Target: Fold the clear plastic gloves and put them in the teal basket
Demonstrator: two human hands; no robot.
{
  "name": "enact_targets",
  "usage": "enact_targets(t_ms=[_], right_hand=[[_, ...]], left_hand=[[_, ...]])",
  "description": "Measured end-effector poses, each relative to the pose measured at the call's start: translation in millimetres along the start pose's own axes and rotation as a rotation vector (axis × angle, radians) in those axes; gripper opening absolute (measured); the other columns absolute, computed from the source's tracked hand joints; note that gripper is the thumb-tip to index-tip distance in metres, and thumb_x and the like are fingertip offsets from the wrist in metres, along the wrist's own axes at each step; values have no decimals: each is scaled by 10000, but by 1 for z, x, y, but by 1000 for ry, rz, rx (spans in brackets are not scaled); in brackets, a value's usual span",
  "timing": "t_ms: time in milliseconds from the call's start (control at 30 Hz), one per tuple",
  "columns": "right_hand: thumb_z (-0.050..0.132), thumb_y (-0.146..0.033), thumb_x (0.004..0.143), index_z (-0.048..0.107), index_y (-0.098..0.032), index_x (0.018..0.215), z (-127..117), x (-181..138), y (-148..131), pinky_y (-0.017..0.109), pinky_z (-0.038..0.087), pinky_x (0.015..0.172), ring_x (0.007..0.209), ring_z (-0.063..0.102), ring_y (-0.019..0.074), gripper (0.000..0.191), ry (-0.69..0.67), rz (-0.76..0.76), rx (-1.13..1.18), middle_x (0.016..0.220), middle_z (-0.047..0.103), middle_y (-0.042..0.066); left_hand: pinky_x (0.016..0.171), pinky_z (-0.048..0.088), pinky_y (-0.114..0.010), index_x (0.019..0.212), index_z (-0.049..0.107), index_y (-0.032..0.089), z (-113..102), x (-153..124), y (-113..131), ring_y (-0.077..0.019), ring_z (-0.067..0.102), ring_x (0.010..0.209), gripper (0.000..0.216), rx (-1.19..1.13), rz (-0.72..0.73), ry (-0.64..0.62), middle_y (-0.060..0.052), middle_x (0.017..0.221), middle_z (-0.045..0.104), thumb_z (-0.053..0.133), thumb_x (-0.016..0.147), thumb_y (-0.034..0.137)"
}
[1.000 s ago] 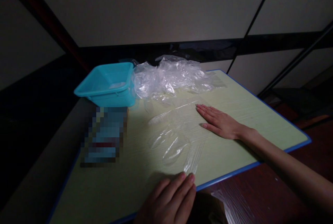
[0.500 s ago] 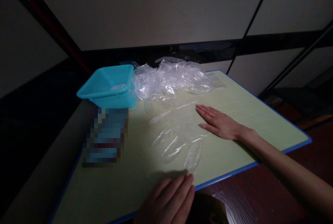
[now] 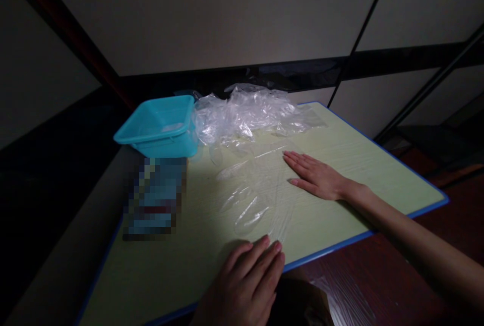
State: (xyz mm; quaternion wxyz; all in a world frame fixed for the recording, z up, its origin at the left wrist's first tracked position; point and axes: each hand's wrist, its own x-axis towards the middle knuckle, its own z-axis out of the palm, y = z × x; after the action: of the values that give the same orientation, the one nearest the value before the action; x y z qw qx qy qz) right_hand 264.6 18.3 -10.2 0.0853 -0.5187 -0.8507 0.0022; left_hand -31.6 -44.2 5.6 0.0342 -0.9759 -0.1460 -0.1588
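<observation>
A clear disposable plastic glove (image 3: 251,184) lies spread flat, its fingers pointing to the left and toward me. My right hand (image 3: 317,177) rests flat with its fingertips at the glove's right-hand end, fingers stretched and close together, thumb apart. At the front edge, my left hand (image 3: 249,278) has its fingers extended, with the fingertips at the end of the glove's nearest finger. Both hands look open and grasp nothing. Behind the glove is a crumpled heap of clear plastic gloves (image 3: 249,111).
A turquoise plastic basin (image 3: 162,139) stands at the back left, with something pale inside. In front of it lies a pixelated flat object (image 3: 155,200). The pale yellow table (image 3: 363,164) has a blue edge. Cabinet panels (image 3: 227,18) rise behind it.
My left hand has moved slightly forward, onto the end of the glove's nearest finger, which now looks flatter and straighter. My right hand stays nearly in place.
</observation>
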Motion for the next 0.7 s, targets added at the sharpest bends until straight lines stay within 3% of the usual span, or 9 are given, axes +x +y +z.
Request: enact_targets(t_ms=[700], right_hand=[[276, -491, 915, -18, -207, 1420, -1, 0, 0, 439, 236, 1074, 1328, 165, 225, 650, -16, 0, 9, 1463, 107, 57]], left_hand=[[872, 368, -286, 1195, 525, 163, -2, -2, 0, -177, 497, 1128, 336, -82, -28, 6, -8, 1228, 566, 402, 900, 266]])
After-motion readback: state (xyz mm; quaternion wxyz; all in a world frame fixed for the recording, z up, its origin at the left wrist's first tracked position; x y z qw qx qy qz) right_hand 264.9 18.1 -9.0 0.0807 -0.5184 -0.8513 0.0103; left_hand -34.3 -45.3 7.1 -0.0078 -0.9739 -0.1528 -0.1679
